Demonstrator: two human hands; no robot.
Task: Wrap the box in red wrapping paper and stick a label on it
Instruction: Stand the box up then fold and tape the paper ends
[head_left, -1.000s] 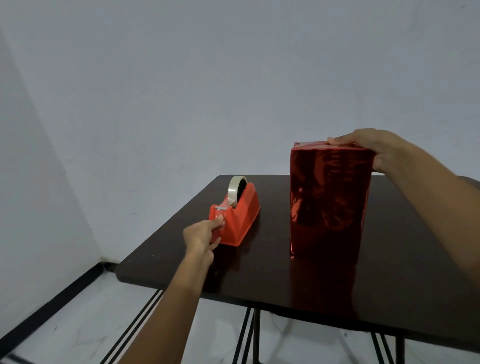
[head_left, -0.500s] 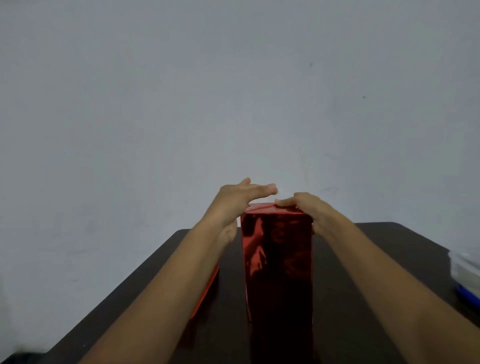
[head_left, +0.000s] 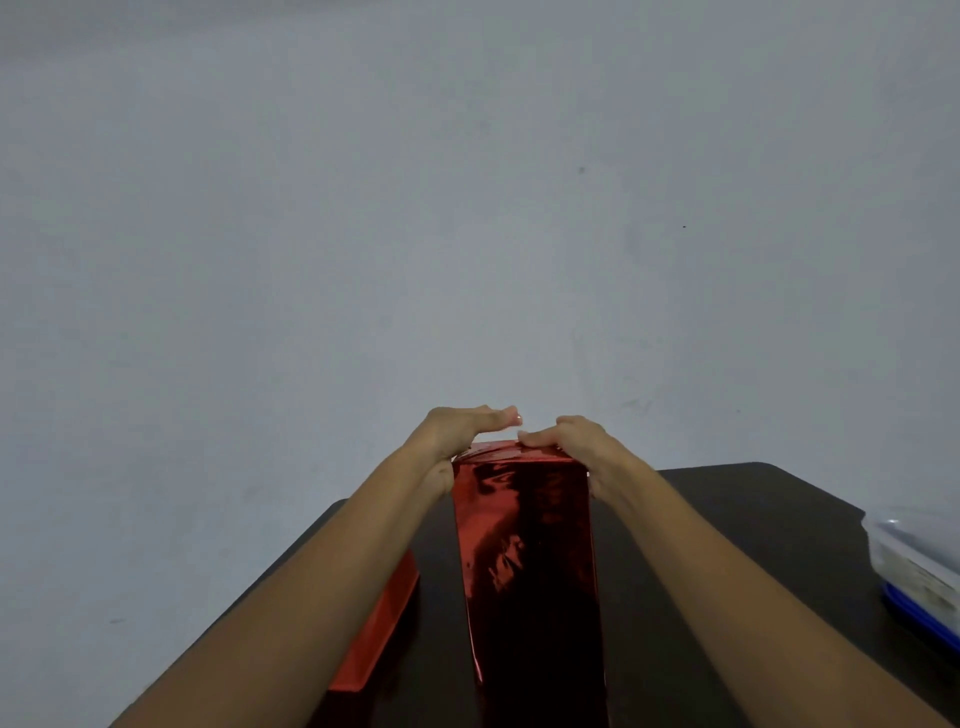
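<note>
**Both hands on top of the red-wrapped box**

The box stands upright in the middle of a dark table, close in front of the person. Shiny red paper covers every side that shows. Its front face reflects the light in crumpled patches, and the paper on top is folded into a flap along the near edge.

The left hand reaches over the top left edge of the box. Its fingers are straight and pressed together, pointing to the right just above the top. The heel of this hand lies against the upper left side. Whether anything is held under these fingers cannot be told.

The right hand lies over the top right edge. Its fingers are bent and held together, and the fingertips press down on the folded paper. The thumb is hidden. The tips of the two hands nearly meet over the middle of the top.

Left of the box, a red tape holder sits on the table, mostly hidden under the left forearm. A clear plastic tub with a blue rim stands at the right edge of the table, well apart from the box. A plain grey wall fills the background.
</note>
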